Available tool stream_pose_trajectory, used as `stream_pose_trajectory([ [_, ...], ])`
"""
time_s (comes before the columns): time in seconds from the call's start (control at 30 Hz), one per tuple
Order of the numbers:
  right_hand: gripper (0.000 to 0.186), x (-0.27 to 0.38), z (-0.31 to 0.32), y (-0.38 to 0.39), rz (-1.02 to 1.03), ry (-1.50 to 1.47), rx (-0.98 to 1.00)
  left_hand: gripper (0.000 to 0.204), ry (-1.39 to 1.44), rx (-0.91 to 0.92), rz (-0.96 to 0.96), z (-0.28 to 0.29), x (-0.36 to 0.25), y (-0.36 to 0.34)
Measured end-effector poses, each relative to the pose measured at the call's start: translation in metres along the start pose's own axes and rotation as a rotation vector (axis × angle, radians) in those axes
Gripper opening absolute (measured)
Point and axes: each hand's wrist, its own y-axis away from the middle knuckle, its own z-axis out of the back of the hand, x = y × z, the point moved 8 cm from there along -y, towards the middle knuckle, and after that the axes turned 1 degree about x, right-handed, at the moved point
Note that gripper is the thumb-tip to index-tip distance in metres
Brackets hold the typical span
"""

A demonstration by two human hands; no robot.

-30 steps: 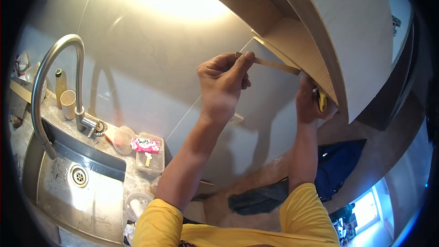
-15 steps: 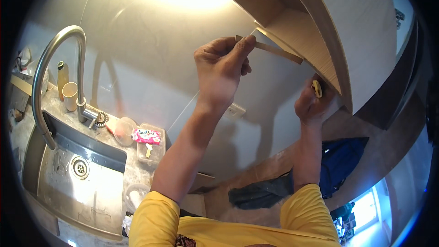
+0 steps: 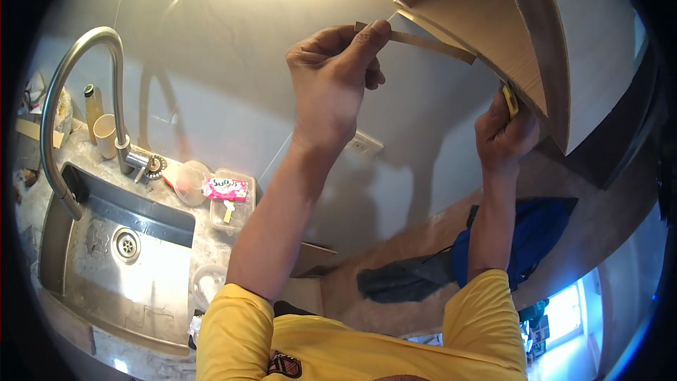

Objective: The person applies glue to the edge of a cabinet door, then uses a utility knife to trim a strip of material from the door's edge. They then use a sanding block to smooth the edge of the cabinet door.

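Observation:
My left hand (image 3: pixel 335 70) pinches a thin, flat wood-coloured strip (image 3: pixel 437 46) near one end, below the open wooden cabinet (image 3: pixel 479 28). The strip angles down to the right toward the cabinet's lower edge; I cannot tell whether it touches it. My right hand (image 3: pixel 506 134) grips a small yellow tool (image 3: pixel 511 100), possibly a utility knife, just under that same edge near the cabinet's front corner. Its working end is hard to make out. Behind both hands is a grey wall (image 3: pixel 416 141) with a socket (image 3: pixel 363 143).
At left are a steel sink (image 3: pixel 134 289), an arched tap (image 3: pixel 106 39), a cup (image 3: pixel 106 134), a bottle (image 3: pixel 92 109), a plastic tub (image 3: pixel 233 219) and a pink packet (image 3: pixel 224 188). Dark and blue cloths (image 3: pixel 529 233) lie lower right, above a bright window (image 3: pixel 564 310).
My left hand and the strip have risen in view. My right hand has moved up and rightward with the yellow tool, nearer the cabinet corner. The surrounding view has shifted a little.

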Motion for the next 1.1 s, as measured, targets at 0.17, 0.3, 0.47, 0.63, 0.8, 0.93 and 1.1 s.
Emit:
stream_pose_trajectory([
  [0.17, 0.023, -0.002, 0.0, 0.001, -0.029, 0.018, 0.056, 0.02, 0.049, 0.024, -0.039, -0.005, -0.003, -0.002],
  [0.3, 0.027, 0.004, 0.006, -0.007, -0.055, -0.042, 0.141, 0.016, 0.074, -0.01, -0.006, -0.002, 0.0, 0.002],
  [0.47, 0.022, 0.002, 0.014, -0.016, -0.124, -0.024, 0.227, 0.012, 0.049, -0.044, 0.005, -0.002, -0.007, 0.007],
  [0.63, 0.019, 0.003, -0.009, -0.015, -0.118, -0.002, 0.296, 0.015, -0.011, -0.049, -0.006, -0.002, -0.011, 0.007],
  [0.8, 0.016, -0.01, 0.007, 0.0, -0.161, -0.027, 0.222, 0.012, -0.016, -0.03, 0.011, -0.005, -0.01, 0.006],
  [0.93, 0.018, -0.01, 0.002, 0.007, -0.229, -0.042, 0.294, 0.012, 0.022, -0.029, -0.028, -0.004, -0.01, 0.0],
  [1.1, 0.015, 0.004, 0.004, -0.001, -0.172, -0.107, 0.319, 0.011, 0.039, -0.01, -0.04, -0.006, -0.011, 0.001],
])
